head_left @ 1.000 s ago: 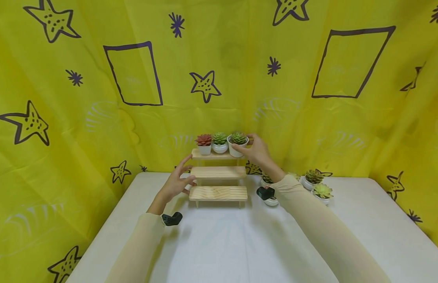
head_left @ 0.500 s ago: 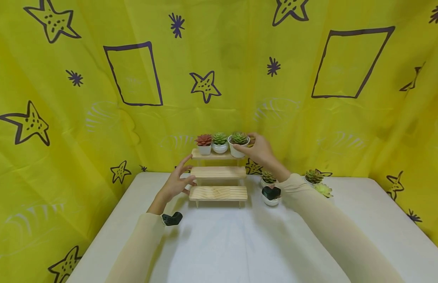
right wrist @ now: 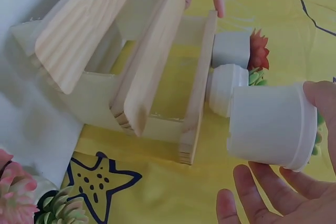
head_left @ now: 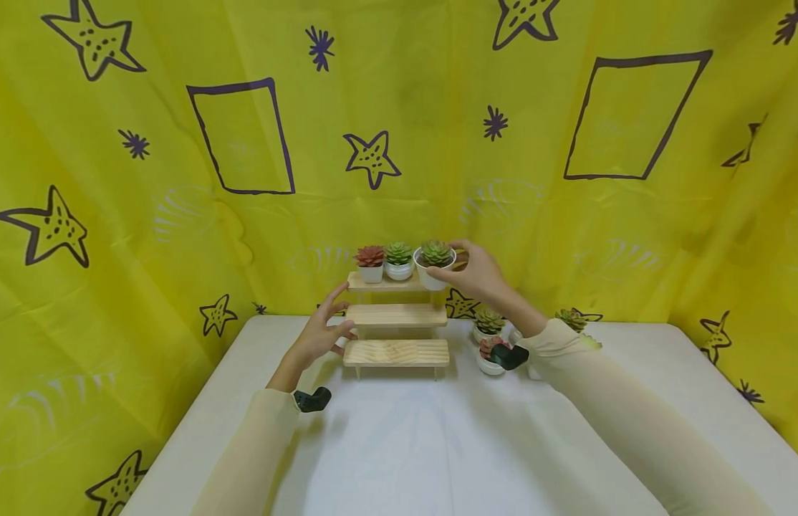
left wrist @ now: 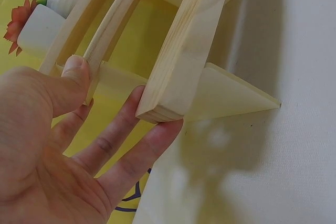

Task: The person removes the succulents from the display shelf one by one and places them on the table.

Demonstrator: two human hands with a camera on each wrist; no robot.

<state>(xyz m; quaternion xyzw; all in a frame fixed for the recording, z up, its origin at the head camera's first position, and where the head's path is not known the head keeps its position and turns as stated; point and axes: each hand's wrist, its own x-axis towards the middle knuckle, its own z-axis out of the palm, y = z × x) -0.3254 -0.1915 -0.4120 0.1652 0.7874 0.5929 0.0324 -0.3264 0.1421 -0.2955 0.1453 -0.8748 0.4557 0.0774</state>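
My right hand [head_left: 479, 274] pinches the rim of a white pot with a green succulent [head_left: 435, 262] at the right end of the top tier. In the right wrist view, a gap shows between this white pot [right wrist: 265, 127] and the top tier. My left hand [head_left: 316, 335] steadies the left side of a three-tier wooden display stand [head_left: 396, 315]. In the left wrist view its thumb lies on the middle tier and other fingers touch the bottom tier's end. A red succulent [head_left: 370, 262] and a smaller green succulent [head_left: 398, 261] stand on the top tier.
Right of the stand, a dark green succulent [head_left: 488, 324] and a pink succulent [head_left: 491, 354] stand in white pots on the white table [head_left: 399, 444]. More succulents, partly hidden by my right sleeve, stand farther right. A yellow patterned curtain [head_left: 399, 93] hangs close behind.
My right forearm has swung to the right, uncovering the pink succulent. The held pot has shifted very slightly and looks a little nearer the camera. My left hand keeps its place.
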